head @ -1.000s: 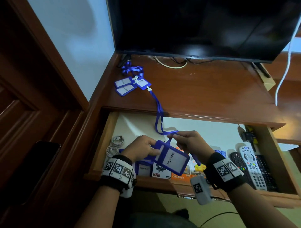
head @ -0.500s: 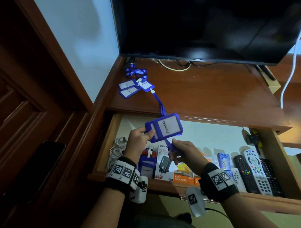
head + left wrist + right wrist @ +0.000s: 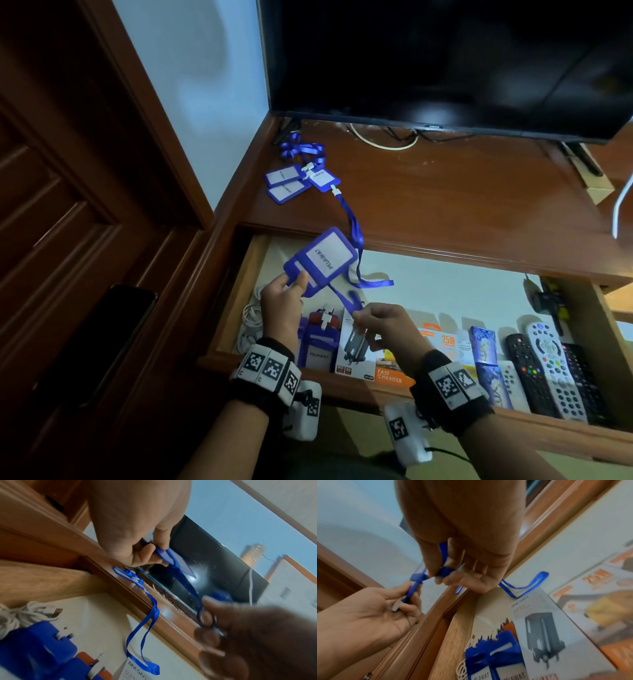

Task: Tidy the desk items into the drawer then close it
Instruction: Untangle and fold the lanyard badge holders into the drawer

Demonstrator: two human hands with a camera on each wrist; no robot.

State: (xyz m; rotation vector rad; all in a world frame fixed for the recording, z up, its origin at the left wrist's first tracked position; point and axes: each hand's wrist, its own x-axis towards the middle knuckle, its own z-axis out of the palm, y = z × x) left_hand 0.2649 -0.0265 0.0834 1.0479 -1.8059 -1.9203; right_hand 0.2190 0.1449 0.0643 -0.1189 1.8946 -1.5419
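— Over the open wooden drawer point(image 3: 513, 435), a person's left hand point(image 3: 284, 308) pinches the corner of a blue plastic badge holder with a white "PELAWAT" card point(image 3: 323, 258), held tilted in the air; the right hand point(image 3: 383, 329) pinches its blue ribbon lanyard point(image 3: 344, 301) just below. Which step is this?

— Judging by the pose, gathering the strap before stowing. The next move likely calls for bundling the ribbon so it goes in beside the blue holders point(image 3: 317, 342) already filed at the drawer's front.

— And farther back?

— A blue strap point(image 3: 356, 233) trails over the wooden desk point(image 3: 462, 205) edge from three more badge holders point(image 3: 298, 180). Whether it joins the held one, I cannot tell; the wrist views are blurred, and the dark television point(image 3: 445, 58) is cut off.
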